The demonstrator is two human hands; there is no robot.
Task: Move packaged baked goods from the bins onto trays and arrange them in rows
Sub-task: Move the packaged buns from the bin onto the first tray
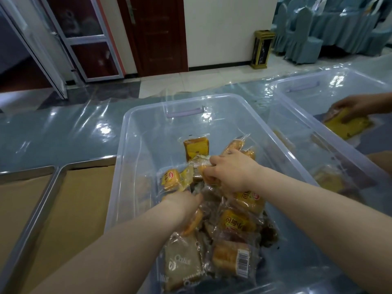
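**A:** How far along is this?

**B:** Barely begun, I'd judge. The two metal-rimmed trays lined with brown paper [70, 200] sit on the desk [63, 132] just left of the bin. No packet lies on the part of them that shows, so no row is started.

**A:** Where are the goods, then?

**B:** The packaged baked goods [233, 230] are film-wrapped yellow and brown buns and cake slices. They are heaped in the near half of the large clear plastic bin [131, 158].

**A:** And the hands?

**B:** Both are down in that bin. The right hand [231, 172] has its fingers curled round a small clear-wrapped golden bun [200, 166] at the far edge of the heap. The left hand [184, 201] reaches in just beside it. Its fingertips are buried among the wrappers, so I cannot tell whether it has hold of anything.

**A:** Anyone else at work?

**B:** At the second clear plastic bin [297, 98] on the right, another person's hand [356, 106] rests on a flat yellow packet [350, 126].

**A:** So what's left?

**B:** Nearly everything, by my reckoning: lifting the packets out, carrying them to the trays and lining them up.
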